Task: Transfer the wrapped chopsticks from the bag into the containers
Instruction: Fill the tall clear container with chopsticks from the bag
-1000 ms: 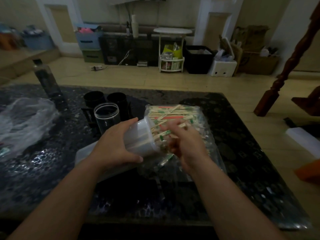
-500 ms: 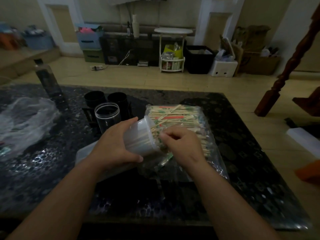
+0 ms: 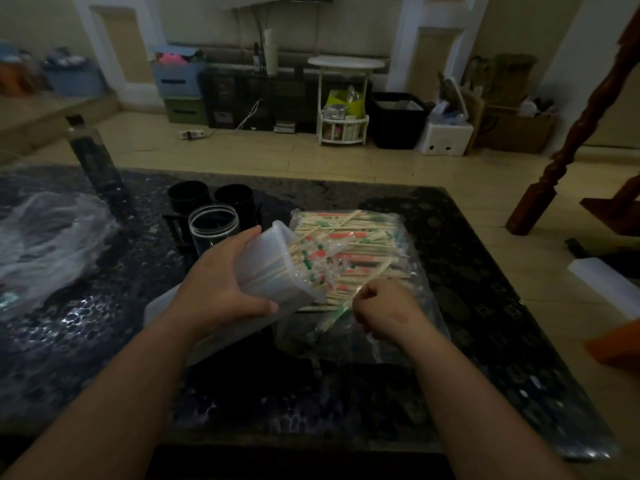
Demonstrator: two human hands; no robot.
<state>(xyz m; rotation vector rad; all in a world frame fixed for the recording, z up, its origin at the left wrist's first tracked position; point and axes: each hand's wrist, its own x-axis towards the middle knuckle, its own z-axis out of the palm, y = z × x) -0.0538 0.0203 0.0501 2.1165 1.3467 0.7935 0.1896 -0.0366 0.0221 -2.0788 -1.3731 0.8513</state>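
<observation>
Wrapped chopsticks point(image 3: 349, 237): red and green print on the wrappers, at and just beyond the right hand point(image 3: 388, 310); too blurred to read;
Container point(image 3: 265, 271): translucent wall, gripped by the left hand point(image 3: 221, 289); no lettering legible;
Readable text: none

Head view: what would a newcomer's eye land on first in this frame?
The left hand grips a translucent container, tilted mid-frame, its mouth packed with wrapped chopsticks. Just right of it, the right hand pinches a single chopstick over the clear bag heaped with more. A clear jar stands behind the container.
</observation>
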